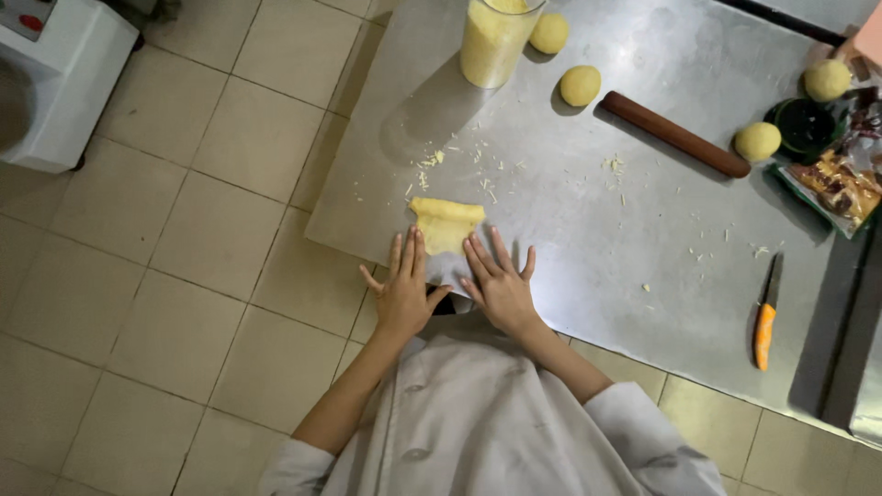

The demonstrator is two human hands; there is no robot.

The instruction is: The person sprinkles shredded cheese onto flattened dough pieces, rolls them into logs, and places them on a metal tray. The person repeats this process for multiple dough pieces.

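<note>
Left hand (402, 292), right hand (497, 283) flat, open | dough sheet (446, 224) pale yellow, partly rolled

A wooden rolling pin (675, 134) is lying on the steel desk (588, 230) among four dough balls (580, 85); an orange-handled knife (765, 323) is resting near a filled plastic container (496, 39).

Dim, soft overhead light; faint shadows, mild edge distortion.
</note>
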